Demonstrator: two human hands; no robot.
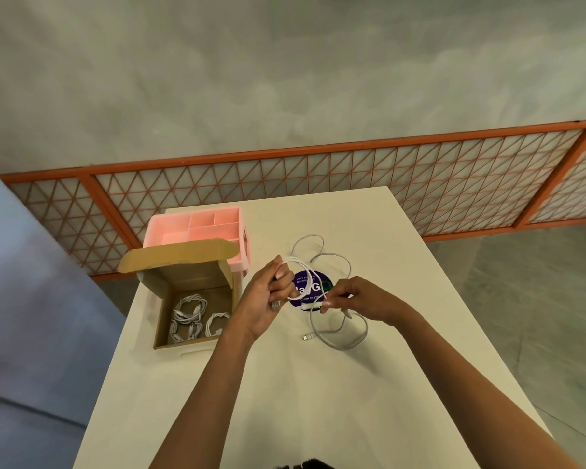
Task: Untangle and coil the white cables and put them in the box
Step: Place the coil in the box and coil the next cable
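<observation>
Forearms reach over the tabletop, winding a white cable beside the open box.
Left hand grips the forming loop, fingers curled round it, likely to keep the turns together; right hand pinches the strand, seemingly feeding slack. The cable's tail lies loose on the tabletop by the right hand; coiled cables already sit in the box.

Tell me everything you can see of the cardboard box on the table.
The cardboard box is brown and open, its lid flap raised at the back, before the pink organizer. It sits near the table's left edge and holds coiled white cables. Neither the left hand nor the right hand touches it.
</observation>
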